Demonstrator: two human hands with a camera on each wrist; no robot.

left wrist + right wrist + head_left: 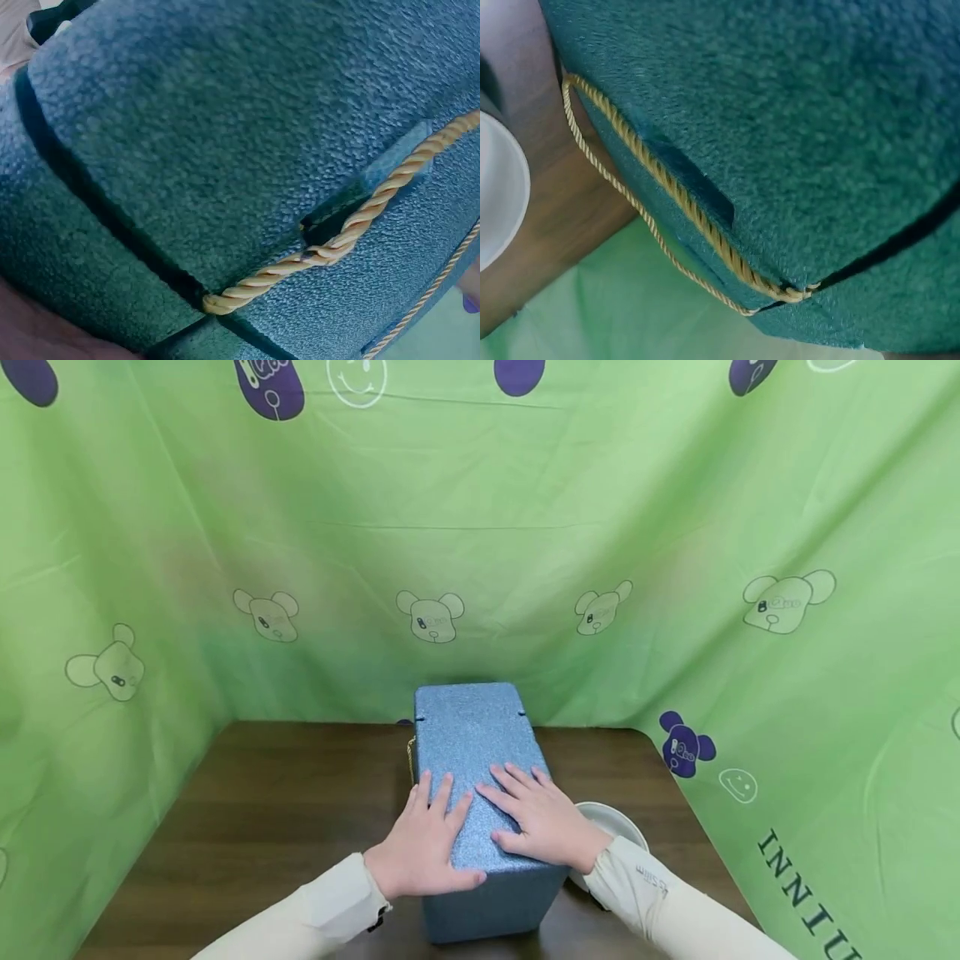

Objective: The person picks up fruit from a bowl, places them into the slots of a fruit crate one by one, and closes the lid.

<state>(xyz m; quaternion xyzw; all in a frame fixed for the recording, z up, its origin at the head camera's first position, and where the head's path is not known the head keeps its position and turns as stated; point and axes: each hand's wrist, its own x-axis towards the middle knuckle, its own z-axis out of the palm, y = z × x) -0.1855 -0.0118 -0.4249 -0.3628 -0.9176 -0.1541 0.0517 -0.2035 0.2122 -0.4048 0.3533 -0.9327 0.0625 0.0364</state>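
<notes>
A blue, textured box point(480, 731) with a closed top stands on the table between both arms. My left hand point(423, 847) rests on the near left of its top with fingers spread. On the near right part, my right hand point(540, 818) lies with its fingers spread too. In the left wrist view, a twisted gold rope point(397, 180) runs across a slot in the box's side. The right wrist view has another gold rope point(682, 199) by a slot, with dark seams nearby. Whatever the box contains is hidden.
A white round bowl or dish point(611, 822) sits to the right of the box, partly behind the right forearm. Brown wooden table point(300, 802) surface extends on both sides. A green patterned cloth point(480, 527) hangs around the back and sides.
</notes>
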